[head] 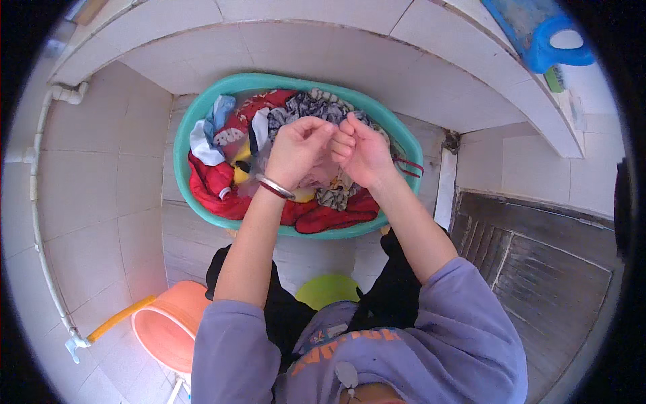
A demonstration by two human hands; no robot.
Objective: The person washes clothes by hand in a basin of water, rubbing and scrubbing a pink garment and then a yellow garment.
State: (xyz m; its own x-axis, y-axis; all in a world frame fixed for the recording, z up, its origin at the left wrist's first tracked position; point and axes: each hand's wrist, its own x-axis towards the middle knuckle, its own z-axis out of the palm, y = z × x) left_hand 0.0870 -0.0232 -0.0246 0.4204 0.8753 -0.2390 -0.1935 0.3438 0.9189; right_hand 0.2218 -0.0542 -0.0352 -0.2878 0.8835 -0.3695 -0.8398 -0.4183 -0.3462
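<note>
In front of me stands an oval turquoise plastic basin (182,169), filled with wet clothes and some water. Both hands are raised close together over its middle. My left hand (299,147), with a silver bangle (275,187) and a dark red band at the wrist, has thumb and fingertips pinched together. My right hand (364,150) has its fingers curled, their tips next to the left fingertips. Pale pink cloth (323,174) shows below the hands; whether they grip it cannot be made out. Red cloth (333,218) lies along the near side, grey patterned cloth (313,107) at the far side.
An orange bucket (189,308) lies tipped at lower left, beside a yellow hose (121,319) on a tap. White pipe (35,202) runs along the left wall. A tiled ledge (323,11) curves overhead, with a blue-handled item (540,48) on it. A dark louvred door (550,283) stands at right.
</note>
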